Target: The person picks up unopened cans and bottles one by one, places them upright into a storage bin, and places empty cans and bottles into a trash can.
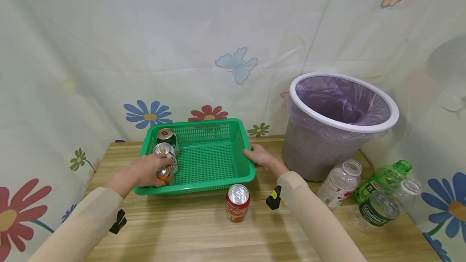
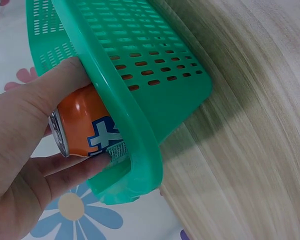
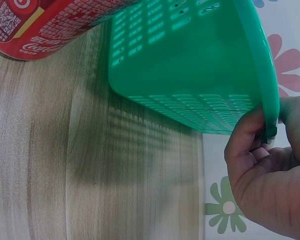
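Observation:
A green plastic basket [image 1: 205, 161] sits at the back of the table. Along its left end stand a dark green can [image 1: 166, 136], a white can [image 1: 165, 150] and an orange can [image 1: 166, 176]. My left hand [image 1: 147, 169] reaches over the basket's near left corner and holds the orange can, thumb and fingers on either side of it in the left wrist view. With my right hand [image 1: 261, 156] I grip the rim at the basket's right end, fingers curled around the edge. In front of the basket stands a red Coca-Cola can [image 1: 238, 203], touched by neither hand.
A grey trash bin [image 1: 309, 148] with a purple liner stands behind my right arm. Right of it are a clear bottle [image 1: 338, 185], a green bottle [image 1: 378, 181] and a clear bottle with a dark green label [image 1: 386, 207]. A flowered curtain [image 1: 196, 72] hangs behind the table.

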`<state>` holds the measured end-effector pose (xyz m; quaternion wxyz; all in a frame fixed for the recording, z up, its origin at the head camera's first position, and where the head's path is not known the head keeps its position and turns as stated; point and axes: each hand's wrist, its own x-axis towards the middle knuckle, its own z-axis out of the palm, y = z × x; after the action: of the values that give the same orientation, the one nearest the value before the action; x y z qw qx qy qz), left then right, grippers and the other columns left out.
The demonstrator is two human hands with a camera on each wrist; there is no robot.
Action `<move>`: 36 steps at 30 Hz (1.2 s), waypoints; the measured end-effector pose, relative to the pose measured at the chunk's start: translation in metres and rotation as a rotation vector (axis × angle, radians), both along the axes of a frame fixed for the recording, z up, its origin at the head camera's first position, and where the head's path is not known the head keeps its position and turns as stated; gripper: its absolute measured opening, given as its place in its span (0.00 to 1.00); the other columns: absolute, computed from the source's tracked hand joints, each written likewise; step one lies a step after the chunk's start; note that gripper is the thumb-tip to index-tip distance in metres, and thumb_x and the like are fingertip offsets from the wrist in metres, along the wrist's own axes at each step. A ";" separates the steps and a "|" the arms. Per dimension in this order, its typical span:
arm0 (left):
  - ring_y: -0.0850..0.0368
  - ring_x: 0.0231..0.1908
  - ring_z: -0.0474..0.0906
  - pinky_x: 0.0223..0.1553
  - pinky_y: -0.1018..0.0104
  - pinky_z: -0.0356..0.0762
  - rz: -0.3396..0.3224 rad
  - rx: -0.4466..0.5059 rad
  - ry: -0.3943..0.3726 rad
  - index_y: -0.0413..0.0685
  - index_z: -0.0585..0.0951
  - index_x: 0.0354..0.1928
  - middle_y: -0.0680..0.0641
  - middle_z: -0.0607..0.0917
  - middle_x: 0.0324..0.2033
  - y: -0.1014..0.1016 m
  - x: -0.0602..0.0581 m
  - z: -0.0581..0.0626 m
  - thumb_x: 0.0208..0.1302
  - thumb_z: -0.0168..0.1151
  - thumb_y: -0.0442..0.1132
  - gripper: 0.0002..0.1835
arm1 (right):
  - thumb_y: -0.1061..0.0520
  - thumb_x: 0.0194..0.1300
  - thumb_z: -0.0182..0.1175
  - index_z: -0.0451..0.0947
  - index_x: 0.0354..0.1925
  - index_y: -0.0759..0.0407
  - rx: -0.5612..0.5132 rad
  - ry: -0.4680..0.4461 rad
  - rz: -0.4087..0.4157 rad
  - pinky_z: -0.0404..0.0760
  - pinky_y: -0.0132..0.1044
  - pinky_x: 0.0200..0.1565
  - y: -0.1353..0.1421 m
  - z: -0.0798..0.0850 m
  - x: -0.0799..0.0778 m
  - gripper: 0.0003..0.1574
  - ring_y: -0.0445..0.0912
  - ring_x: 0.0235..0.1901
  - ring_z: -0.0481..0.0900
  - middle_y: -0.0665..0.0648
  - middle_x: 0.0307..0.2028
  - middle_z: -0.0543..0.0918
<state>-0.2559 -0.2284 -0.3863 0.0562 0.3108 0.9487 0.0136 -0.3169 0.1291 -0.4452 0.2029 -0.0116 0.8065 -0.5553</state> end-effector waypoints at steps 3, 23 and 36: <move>0.51 0.37 0.77 0.38 0.54 0.78 0.001 0.012 0.000 0.45 0.77 0.52 0.44 0.78 0.45 0.001 0.001 0.000 0.42 0.73 0.42 0.30 | 0.55 0.70 0.44 0.64 0.54 0.72 -0.003 -0.001 -0.004 0.82 0.41 0.35 0.000 0.000 0.000 0.23 0.58 0.44 0.79 0.71 0.48 0.74; 0.50 0.35 0.78 0.37 0.55 0.77 0.010 -0.014 -0.019 0.48 0.77 0.51 0.45 0.77 0.48 0.005 -0.001 -0.002 0.43 0.73 0.43 0.29 | 0.55 0.70 0.44 0.63 0.55 0.73 -0.017 0.005 0.006 0.82 0.40 0.34 0.001 0.002 0.003 0.24 0.60 0.45 0.78 0.72 0.48 0.74; 0.48 0.35 0.78 0.38 0.53 0.79 0.014 0.032 0.054 0.46 0.78 0.48 0.44 0.78 0.42 0.010 0.003 0.006 0.40 0.75 0.40 0.28 | 0.55 0.69 0.45 0.64 0.54 0.73 -0.017 0.000 -0.005 0.82 0.41 0.36 0.000 0.000 0.002 0.23 0.60 0.45 0.78 0.72 0.48 0.74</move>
<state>-0.2528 -0.2181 -0.3798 0.0252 0.3052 0.9517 0.0209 -0.3148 0.1288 -0.4452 0.2014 -0.0112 0.8016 -0.5628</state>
